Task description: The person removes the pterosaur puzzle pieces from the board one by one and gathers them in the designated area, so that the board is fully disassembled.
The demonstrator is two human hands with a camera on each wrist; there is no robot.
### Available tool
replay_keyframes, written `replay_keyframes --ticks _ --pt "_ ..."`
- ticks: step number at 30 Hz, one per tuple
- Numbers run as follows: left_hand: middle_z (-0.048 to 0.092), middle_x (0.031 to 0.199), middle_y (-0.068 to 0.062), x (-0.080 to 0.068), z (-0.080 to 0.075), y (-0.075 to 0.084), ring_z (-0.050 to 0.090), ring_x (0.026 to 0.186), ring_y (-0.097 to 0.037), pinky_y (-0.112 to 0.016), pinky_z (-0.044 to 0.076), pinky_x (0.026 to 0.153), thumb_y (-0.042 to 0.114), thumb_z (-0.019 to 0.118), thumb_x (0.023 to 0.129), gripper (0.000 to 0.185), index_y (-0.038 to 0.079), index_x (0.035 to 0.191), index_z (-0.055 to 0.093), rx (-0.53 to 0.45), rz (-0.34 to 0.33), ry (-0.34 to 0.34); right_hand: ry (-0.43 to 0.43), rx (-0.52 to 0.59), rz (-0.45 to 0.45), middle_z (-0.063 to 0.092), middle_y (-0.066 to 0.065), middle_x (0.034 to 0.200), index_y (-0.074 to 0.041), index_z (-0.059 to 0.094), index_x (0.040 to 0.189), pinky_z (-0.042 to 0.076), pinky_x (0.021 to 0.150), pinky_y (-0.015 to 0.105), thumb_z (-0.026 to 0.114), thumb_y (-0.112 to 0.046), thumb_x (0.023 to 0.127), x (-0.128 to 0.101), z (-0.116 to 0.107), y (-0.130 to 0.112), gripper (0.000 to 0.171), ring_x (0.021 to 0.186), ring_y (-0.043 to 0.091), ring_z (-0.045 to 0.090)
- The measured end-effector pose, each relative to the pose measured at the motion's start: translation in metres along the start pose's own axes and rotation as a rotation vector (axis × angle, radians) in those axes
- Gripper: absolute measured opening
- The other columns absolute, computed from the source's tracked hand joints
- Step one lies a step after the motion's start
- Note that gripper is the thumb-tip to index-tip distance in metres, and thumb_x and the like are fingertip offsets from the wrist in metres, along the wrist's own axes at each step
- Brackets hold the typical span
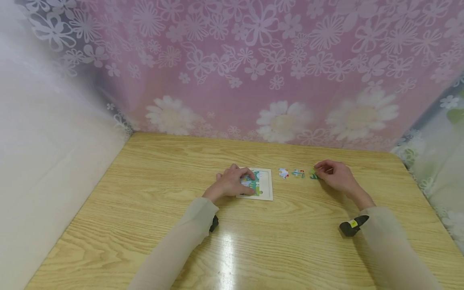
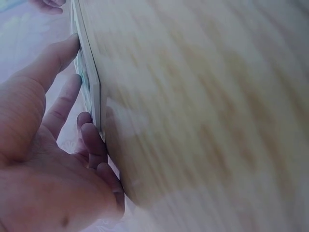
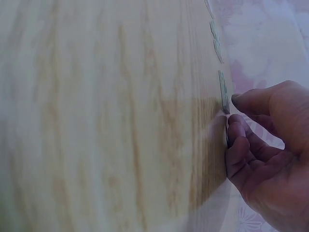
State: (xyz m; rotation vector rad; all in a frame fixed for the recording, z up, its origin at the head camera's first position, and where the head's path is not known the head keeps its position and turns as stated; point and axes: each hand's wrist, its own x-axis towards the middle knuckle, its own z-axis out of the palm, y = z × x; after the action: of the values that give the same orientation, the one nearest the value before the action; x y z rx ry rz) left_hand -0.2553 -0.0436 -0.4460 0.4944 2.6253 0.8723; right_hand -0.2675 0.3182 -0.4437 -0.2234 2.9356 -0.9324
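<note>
Pink cloth point(image 1: 224, 72) behind | wooden table point(image 1: 290, 241) | two puzzle pieces point(image 1: 283, 173) between hands point(image 1: 230, 183) point(image 1: 338, 177)

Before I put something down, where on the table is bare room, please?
Between the left sleeve and right sleeve, nearer you than the board, the table is bare; also between the left sleeve and white curtain. The row is crowded: left hand on the board, three puzzle pieces, right hand.

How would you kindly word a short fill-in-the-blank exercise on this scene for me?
The person's ____ hand touches the puzzle board.
In the head view, the loose puzzle pieces lie to the ____ of the board.
The visible loose piece nearest the right hand is the one ____ from the board.
The petals of the large daisies are ____.
Missing words: left; right; farthest; white.
</note>
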Motion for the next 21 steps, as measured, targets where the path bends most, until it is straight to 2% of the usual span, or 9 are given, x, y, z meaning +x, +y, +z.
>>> replay_keyframes --ticks 9,14,18,21 --pt "0.045 0.11 0.0 0.0 0.0 -0.003 0.04 0.094 -0.02 -0.041 0.02 0.077 0.049 0.07 0.081 0.035 0.036 0.111 0.06 0.002 0.022 0.0 0.012 0.019 -0.004 0.064 0.015 0.106 -0.008 0.061 0.117 0.048 0.074 0.034 0.054 -0.031 0.096 -0.001 0.001 -0.001 0.032 0.096 0.031 0.06" --pt "0.049 0.105 -0.003 0.001 -0.003 -0.008 0.042 0.09 -0.018 -0.039 0.028 0.077 0.044 0.069 0.083 0.037 0.028 0.116 0.061 -0.059 0.038 0.057 0.028 0.012 -0.062 0.066 0.012 0.102 -0.01 0.062 0.115 0.049 0.068 0.03 0.056 -0.032 0.095 0.0 0.006 -0.01 0.031 0.09 0.027 0.063" --pt "0.047 0.1 -0.006 0.003 -0.006 -0.01 0.042 0.084 -0.019 -0.033 0.034 0.067 0.04 0.069 0.084 0.038 0.023 0.117 0.061 -0.074 0.03 0.119 0.03 0.032 -0.099 0.066 0.01 0.098 -0.009 0.063 0.114 0.049 0.069 0.029 0.059 -0.031 0.093 -0.001 0.012 -0.028 0.03 0.087 0.025 0.063" --pt "0.046 0.098 -0.005 0.005 -0.008 -0.01 0.043 0.082 -0.019 -0.032 0.034 0.064 0.039 0.069 0.084 0.038 0.022 0.117 0.06 -0.059 0.026 0.139 0.012 0.061 -0.119 0.065 0.01 0.098 -0.008 0.063 0.114 0.049 0.068 0.029 0.06 -0.029 0.093 0.0 0.018 -0.042 0.03 0.087 0.025 0.062"
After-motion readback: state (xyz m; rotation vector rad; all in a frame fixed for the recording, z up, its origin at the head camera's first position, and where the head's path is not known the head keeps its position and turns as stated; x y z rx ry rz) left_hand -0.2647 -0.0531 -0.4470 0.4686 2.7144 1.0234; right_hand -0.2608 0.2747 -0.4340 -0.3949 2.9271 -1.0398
